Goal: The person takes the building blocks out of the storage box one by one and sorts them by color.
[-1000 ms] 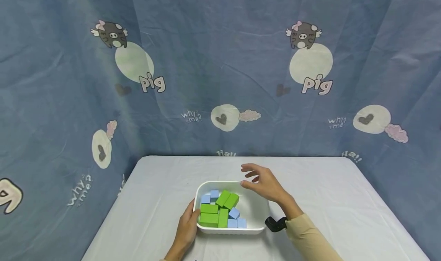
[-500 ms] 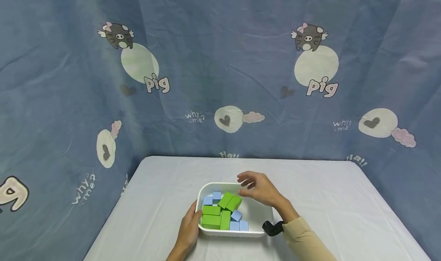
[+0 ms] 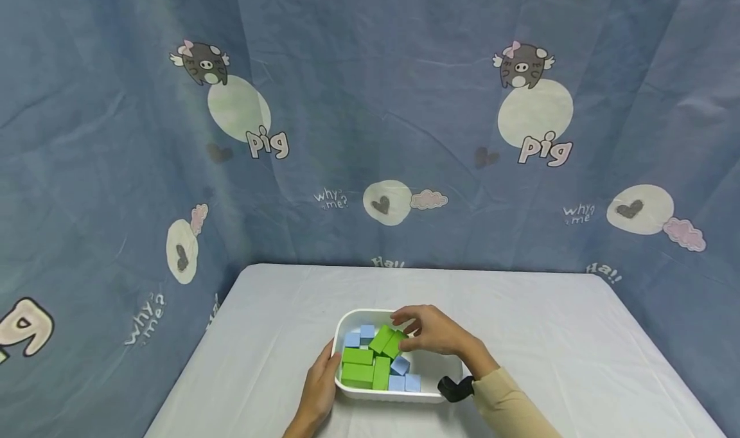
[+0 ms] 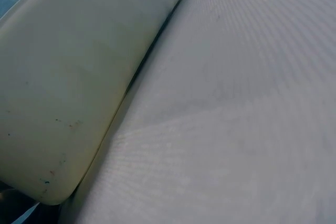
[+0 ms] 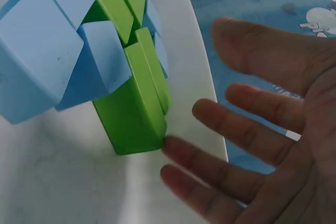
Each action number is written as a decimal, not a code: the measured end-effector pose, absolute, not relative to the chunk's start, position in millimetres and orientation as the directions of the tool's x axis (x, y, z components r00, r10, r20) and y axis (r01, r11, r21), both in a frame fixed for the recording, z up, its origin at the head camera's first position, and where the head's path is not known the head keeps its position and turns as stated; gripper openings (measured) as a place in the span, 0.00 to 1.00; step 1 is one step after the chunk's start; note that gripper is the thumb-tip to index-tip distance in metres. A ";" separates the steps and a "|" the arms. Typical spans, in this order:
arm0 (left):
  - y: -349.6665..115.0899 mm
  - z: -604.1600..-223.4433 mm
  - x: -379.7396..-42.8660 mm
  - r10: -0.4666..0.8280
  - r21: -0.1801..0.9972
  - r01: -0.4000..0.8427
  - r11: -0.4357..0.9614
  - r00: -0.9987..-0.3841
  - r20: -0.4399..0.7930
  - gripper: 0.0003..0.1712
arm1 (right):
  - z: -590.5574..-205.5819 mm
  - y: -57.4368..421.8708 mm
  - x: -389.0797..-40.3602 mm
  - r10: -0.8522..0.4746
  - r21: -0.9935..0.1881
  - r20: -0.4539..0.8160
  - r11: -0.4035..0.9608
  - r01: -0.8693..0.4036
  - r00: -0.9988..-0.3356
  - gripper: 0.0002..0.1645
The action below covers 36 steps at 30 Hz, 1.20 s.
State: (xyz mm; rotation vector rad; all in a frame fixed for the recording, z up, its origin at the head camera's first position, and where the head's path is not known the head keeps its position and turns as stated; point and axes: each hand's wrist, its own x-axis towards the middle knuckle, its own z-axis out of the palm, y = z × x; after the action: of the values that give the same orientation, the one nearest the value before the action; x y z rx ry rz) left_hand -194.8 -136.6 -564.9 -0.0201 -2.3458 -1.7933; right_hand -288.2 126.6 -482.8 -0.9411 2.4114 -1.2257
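A white plastic bin (image 3: pixel 393 398) holds green rectangular blocks (image 3: pixel 357 375) and light-blue cubes (image 3: pixel 396 383), gathered mostly toward its left side. My left hand (image 3: pixel 317 386) grips the bin's left side, thumb at the rim and fingers along the outer wall. In the left wrist view only the bin's outer wall (image 4: pixel 79 82) and the cloth show, not the hand. Over the bin's back part is my right hand (image 3: pixel 436 332), fingers spread and thumb close to the rightmost green block (image 3: pixel 394 344). In the right wrist view its fingers are apart, close beside a green block (image 5: pixel 136 114), with nothing held.
The bin stands on a table covered with a white cloth (image 3: pixel 520 322). A blue printed curtain (image 3: pixel 324 104) hangs behind the table and around its sides. A black wrist device (image 3: pixel 455 390) on the right arm overhangs the bin's front right corner.
My right hand has come down and toward me, from above the bin's back rim to beside the green blocks. The left hand keeps its hold; the whole view has shifted slightly.
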 end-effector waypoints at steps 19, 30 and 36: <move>-135.1 -563.1 -196.1 -0.066 0.953 0.160 0.258 -0.981 0.183 0.31 | -489.7 121.0 -287.1 -0.677 -0.679 0.006 0.537 -0.500 -0.736 0.30; -133.1 -564.7 -194.8 -0.082 0.949 0.159 0.271 -0.979 0.188 0.31 | -495.7 121.9 -286.8 -0.659 -0.543 0.011 0.628 -0.557 -0.752 0.30; -133.9 -562.7 -195.5 -0.086 0.951 0.146 0.273 -0.981 0.175 0.31 | -499.4 122.4 -291.0 -0.656 -0.525 0.018 0.636 -0.566 -0.754 0.27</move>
State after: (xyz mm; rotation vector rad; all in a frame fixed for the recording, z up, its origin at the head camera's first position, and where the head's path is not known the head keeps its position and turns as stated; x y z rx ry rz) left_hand -195.5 -133.9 -562.7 -0.0561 -2.3467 -1.7856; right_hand -291.0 122.4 -499.4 -1.0106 2.6805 -0.7706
